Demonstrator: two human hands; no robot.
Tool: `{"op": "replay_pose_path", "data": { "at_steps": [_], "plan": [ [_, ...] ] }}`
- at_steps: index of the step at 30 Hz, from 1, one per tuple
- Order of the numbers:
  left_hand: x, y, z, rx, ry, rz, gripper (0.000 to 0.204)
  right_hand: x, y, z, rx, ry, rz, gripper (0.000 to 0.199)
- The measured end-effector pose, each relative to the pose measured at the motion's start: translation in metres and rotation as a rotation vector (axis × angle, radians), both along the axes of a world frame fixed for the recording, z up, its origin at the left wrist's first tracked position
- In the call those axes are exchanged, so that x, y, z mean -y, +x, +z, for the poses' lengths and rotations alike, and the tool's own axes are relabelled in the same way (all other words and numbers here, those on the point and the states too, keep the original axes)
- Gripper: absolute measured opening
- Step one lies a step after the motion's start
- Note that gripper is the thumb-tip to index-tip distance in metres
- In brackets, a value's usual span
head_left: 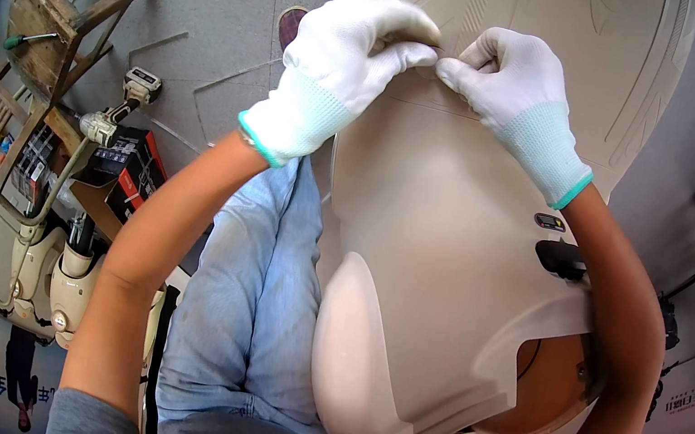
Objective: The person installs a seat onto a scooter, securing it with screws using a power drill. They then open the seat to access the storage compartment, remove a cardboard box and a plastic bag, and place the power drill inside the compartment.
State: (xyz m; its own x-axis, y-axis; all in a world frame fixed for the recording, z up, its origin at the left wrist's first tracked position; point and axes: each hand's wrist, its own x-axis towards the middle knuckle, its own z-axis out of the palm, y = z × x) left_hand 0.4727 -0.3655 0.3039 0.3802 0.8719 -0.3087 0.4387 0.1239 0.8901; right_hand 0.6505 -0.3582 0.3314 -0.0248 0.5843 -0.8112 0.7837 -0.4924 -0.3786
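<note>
Both my hands wear white knit gloves with teal cuffs. They meet above a large beige moulded panel (443,196), where its smooth part borders a grooved, patterned floor section (546,20). My left hand (350,38) is closed, fingers curled with the thumb brought up to them. Just to its right, my right hand (504,78) pinches thumb against fingers, its tips almost touching the left ones. Whatever lies between the fingertips, if anything, is too small or hidden to name. My blue jeans (253,284) run along the panel's left side.
At left, a wooden stool (48,29) lies tipped, with a green-handled screwdriver (28,40) on it. A cordless drill (122,106) and a black-and-red box (129,176) are nearby. Beige moulded parts (69,290) stand lower left. The panel has an opening (550,380) at lower right.
</note>
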Motion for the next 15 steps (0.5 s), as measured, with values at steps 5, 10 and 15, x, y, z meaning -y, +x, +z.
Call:
{"op": "replay_pose_path", "data": {
  "at_steps": [5, 10, 15],
  "plan": [
    [0.014, 0.017, -0.009, -0.195, -0.27, 0.313, 0.052, -0.002, -0.001, -0.001, -0.001, -0.02, 0.021, 0.026],
    [0.025, 0.029, -0.016, -0.232, -0.041, 0.352, 0.036, -0.005, -0.003, 0.0, 0.047, -0.029, 0.124, 0.026],
    [0.031, 0.032, -0.025, -0.203, 0.066, 0.35, 0.03, 0.001, -0.009, -0.002, 0.157, 0.087, 0.21, 0.027]
  ]
}}
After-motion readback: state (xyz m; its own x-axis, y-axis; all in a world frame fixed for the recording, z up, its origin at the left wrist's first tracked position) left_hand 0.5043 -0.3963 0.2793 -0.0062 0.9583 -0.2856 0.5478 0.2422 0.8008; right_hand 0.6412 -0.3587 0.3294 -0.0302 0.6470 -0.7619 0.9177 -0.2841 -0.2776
